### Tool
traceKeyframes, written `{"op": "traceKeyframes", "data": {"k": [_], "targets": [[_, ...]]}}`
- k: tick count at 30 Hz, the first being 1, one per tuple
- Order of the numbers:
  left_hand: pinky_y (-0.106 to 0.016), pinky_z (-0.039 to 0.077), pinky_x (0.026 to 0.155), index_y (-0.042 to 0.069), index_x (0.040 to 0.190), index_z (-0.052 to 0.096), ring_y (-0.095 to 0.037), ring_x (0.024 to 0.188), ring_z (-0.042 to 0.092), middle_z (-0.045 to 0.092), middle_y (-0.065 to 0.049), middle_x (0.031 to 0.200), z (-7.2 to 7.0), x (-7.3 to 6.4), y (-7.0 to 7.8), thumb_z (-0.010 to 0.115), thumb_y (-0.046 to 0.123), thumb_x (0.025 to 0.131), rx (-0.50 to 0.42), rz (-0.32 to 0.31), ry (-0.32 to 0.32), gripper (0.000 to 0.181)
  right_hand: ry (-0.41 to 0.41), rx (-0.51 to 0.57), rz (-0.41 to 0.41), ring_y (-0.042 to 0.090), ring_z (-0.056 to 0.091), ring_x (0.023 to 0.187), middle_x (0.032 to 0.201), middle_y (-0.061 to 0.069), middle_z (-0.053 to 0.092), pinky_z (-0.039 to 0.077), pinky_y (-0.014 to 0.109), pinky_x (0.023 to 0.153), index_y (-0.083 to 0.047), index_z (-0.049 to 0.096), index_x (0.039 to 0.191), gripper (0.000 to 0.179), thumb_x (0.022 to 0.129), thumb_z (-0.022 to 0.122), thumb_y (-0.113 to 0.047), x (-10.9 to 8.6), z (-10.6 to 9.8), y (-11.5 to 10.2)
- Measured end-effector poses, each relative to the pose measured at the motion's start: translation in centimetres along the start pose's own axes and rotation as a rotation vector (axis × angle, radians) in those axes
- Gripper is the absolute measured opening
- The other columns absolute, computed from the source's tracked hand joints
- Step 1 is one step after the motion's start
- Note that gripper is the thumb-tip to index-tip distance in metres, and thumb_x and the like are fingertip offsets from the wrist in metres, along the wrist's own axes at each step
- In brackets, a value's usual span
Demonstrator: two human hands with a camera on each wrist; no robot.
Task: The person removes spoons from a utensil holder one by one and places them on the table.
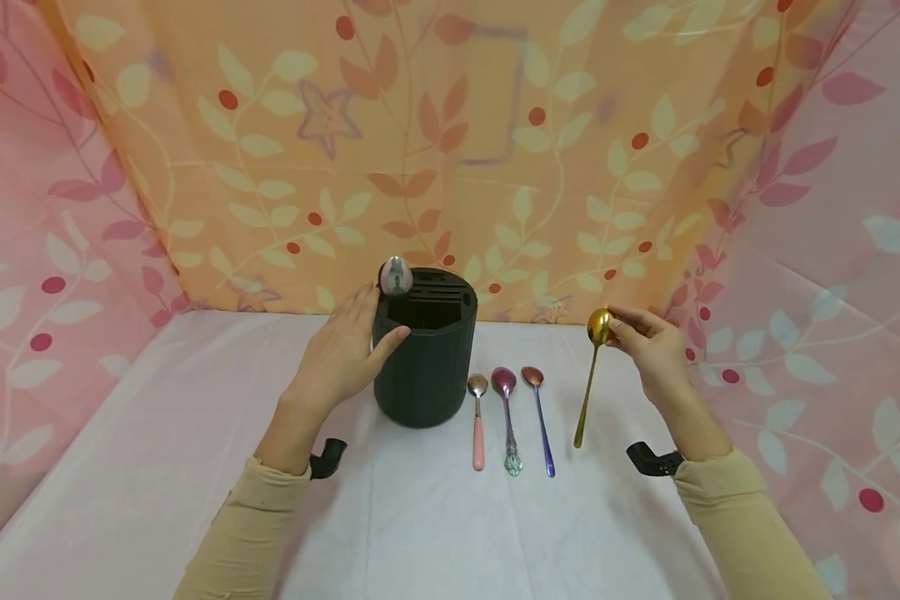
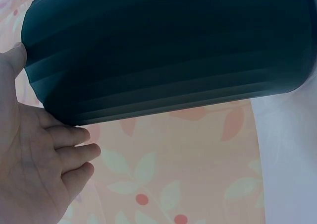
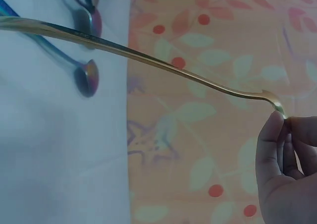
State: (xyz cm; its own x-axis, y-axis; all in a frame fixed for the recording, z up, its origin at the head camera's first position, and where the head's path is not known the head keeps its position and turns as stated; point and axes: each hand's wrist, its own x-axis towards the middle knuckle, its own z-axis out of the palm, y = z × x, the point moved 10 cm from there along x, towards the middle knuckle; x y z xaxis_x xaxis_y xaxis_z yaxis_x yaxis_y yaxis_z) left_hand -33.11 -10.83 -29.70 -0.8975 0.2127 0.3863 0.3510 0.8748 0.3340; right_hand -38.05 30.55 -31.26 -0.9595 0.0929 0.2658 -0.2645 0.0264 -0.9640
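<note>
My right hand pinches a gold spoon by its bowl between thumb and fingertips. Its long handle slants down toward the white cloth. My left hand rests against the left side of a dark ribbed utensil holder, fingers extended and thumb at the front of its rim. A silver spoon stands in the holder with its bowl up. To the holder's right lie a pink-handled spoon, a purple spoon with an ornate, clear-looking handle end and a slim iridescent spoon.
White cloth covers the table. An orange leaf-patterned curtain hangs close behind the holder, and pink patterned cloth closes off both sides. The holder's top has a large front opening and narrow slots behind it.
</note>
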Motion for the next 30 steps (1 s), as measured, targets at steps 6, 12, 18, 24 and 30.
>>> {"op": "traceKeyframes", "data": {"k": [6,12,18,24,30], "targets": [[-0.049,0.02,0.115,0.005,0.152,0.013,-0.029,0.144,0.016,0.017,-0.013,0.157,0.1,0.1,-0.1,0.029,0.071,0.09,0.006,-0.001,-0.003,0.092,-0.06,-0.045,0.145,0.011,0.067,0.08,0.1,0.002,0.067,0.055,0.021,0.074,0.01,0.053,0.128,0.045,0.09,0.065,-0.01,1.2,-0.1,4.5],[-0.048,0.02,0.115,0.005,0.152,0.013,-0.029,0.144,0.017,0.018,-0.013,0.157,0.1,0.1,0.0,0.03,0.071,0.09,0.003,0.002,0.006,0.092,-0.137,-0.156,0.229,0.01,0.065,0.079,0.103,0.005,0.065,0.056,0.022,0.075,0.011,0.052,0.128,0.042,0.092,0.062,-0.01,2.0,0.2,7.7],[-0.048,0.02,0.115,0.005,0.152,0.014,-0.027,0.144,0.017,0.018,-0.012,0.157,0.0,0.1,0.0,0.03,0.071,0.09,0.002,0.002,0.01,0.092,-0.154,-0.168,0.361,0.009,0.062,0.077,0.098,0.004,0.066,0.055,0.021,0.074,0.01,0.051,0.13,0.043,0.093,0.06,-0.009,2.6,0.4,10.9],[-0.048,0.02,0.115,0.006,0.152,0.011,-0.027,0.144,0.016,0.018,-0.012,0.157,0.1,0.2,-0.1,0.03,0.071,0.09,0.004,-0.006,0.005,0.092,-0.173,-0.209,0.413,0.01,0.061,0.08,0.108,0.014,0.062,0.055,0.02,0.073,0.008,0.052,0.13,0.041,0.094,0.058,-0.009,3.4,0.7,13.2],[-0.048,0.02,0.115,0.006,0.152,0.011,-0.028,0.144,0.017,0.017,-0.012,0.157,0.2,0.2,-0.1,0.029,0.072,0.089,0.008,-0.01,-0.004,0.093,-0.207,-0.195,0.427,0.009,0.06,0.079,0.107,0.013,0.064,0.054,0.021,0.072,0.012,0.049,0.131,0.042,0.095,0.057,-0.008,3.8,1.1,15.1]]}}
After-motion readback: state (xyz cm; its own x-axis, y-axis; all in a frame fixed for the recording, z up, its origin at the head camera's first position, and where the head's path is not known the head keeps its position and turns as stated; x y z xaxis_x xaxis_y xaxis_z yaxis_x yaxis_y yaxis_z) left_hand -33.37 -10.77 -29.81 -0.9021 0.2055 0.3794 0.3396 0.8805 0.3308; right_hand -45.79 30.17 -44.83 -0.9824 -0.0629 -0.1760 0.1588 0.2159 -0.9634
